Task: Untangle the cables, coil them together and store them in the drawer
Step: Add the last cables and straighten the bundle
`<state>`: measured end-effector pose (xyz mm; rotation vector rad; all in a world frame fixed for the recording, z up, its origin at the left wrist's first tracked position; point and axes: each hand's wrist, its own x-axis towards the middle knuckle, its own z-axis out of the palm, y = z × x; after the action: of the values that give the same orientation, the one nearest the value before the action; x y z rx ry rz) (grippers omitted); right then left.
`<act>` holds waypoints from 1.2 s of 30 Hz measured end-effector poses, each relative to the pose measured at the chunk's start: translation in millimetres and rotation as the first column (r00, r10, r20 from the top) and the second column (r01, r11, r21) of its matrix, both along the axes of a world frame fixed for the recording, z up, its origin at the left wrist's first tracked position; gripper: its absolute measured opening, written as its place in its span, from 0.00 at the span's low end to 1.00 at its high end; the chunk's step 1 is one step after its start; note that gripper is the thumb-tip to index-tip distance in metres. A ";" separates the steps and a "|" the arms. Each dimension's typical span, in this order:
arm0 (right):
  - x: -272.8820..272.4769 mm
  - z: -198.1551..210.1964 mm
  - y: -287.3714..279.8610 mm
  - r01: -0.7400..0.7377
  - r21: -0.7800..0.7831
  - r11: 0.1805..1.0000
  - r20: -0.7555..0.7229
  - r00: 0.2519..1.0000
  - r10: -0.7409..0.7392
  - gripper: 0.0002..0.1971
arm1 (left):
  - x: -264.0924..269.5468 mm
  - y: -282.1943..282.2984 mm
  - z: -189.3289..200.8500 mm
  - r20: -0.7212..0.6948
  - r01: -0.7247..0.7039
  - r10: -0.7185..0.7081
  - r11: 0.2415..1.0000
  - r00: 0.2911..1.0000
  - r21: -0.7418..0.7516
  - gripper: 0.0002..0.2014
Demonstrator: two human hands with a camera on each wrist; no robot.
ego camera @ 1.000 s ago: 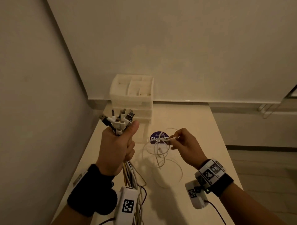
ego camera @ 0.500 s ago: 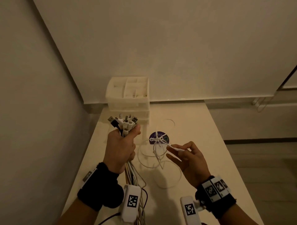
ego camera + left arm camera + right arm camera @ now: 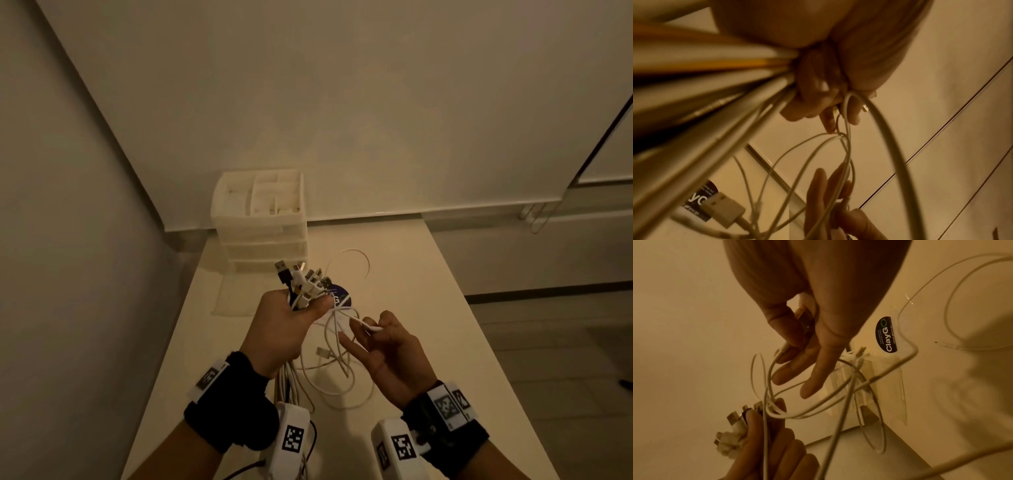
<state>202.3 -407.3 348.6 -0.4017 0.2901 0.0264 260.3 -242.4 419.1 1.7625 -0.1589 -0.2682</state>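
Gripping the cable bundle (image 3: pixel 301 284) (plugs upward), the left hand (image 3: pixel 281 329) stayed fisted; the right hand (image 3: pixel 394 356) pinched one white cable (image 3: pixel 359 322).

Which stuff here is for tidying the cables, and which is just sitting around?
For the job:
- bundle of cables gripped in the left hand
- loose white cable, its end pinched by the right hand
- drawer unit

Just lying about:
- round dark sticker on the table
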 end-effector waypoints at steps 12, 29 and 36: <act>-9.4 21.5 -27.9 0.070 -0.996 -0.046 0.079 0.973 -0.216 0.22 | 4.2 0.6 -3.3 -0.004 -0.021 0.021 1.000 1.000 0.016 0.11; 20.4 38.5 -3.2 0.247 -0.969 0.011 0.237 0.915 0.326 0.08 | -9.8 -1.6 5.6 -0.039 -0.060 0.054 0.981 0.998 -0.185 0.12; 28.0 49.7 -11.7 0.107 -0.868 0.484 0.046 0.990 -0.137 0.11 | -9.6 10.6 4.4 -0.080 -0.174 0.155 0.919 0.985 -0.353 0.08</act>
<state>230.3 -419.0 398.3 -1.4256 0.3485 -0.2786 250.7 -231.8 423.5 1.3936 -0.0190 -0.1493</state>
